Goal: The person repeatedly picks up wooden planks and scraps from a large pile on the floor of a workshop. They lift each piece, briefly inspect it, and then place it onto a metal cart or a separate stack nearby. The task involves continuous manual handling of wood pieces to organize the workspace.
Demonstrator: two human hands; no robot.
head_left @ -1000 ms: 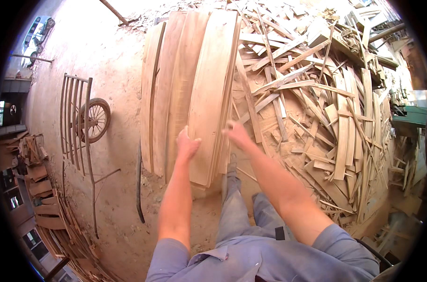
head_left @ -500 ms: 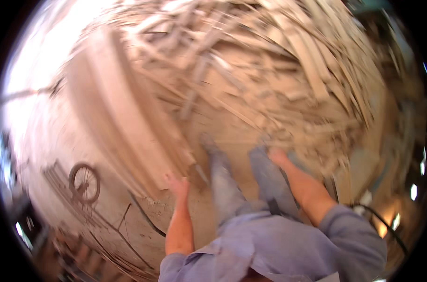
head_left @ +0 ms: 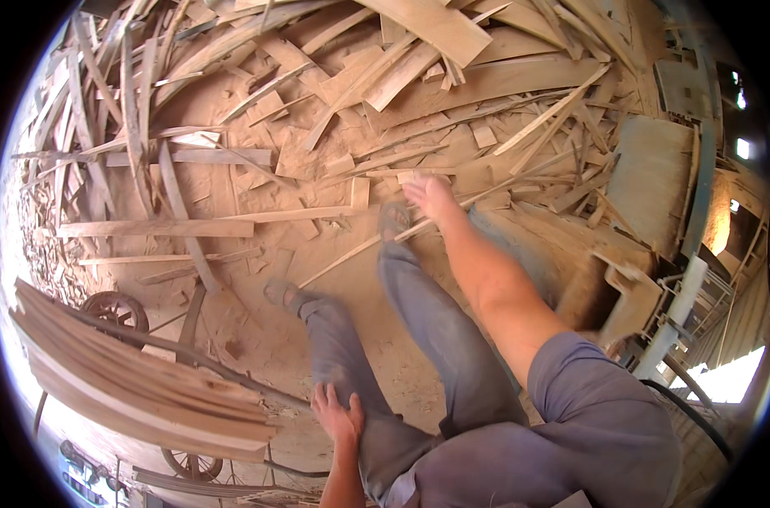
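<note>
My left hand (head_left: 338, 412) rests against my left thigh near the knee, its fingers apart and nothing in them. Out ahead of my right foot reaches my right hand (head_left: 431, 196), fingers stretched out over the scrap wood. A small pale wood scrap (head_left: 408, 177) lies right by its fingertips; whether they touch it I cannot make out. Close by on the ground are a short upright-looking wood piece (head_left: 360, 194) and a long thin strip (head_left: 364, 247) that runs past my feet. To the left of my left hand sits a stack of boards (head_left: 148, 377).
The stack lies over a dark bar with spoked wheels (head_left: 114, 310) beside it. Planks and offcuts (head_left: 452, 93) cover the dusty floor ahead. At right stand a machine with a flat metal top (head_left: 647, 182) and a blurred wooden piece (head_left: 626, 296).
My view has turned, so the board stack now sits lower left. My left hand has come off the stack's end onto my thigh. My right hand has reached forward from beside my leg.
</note>
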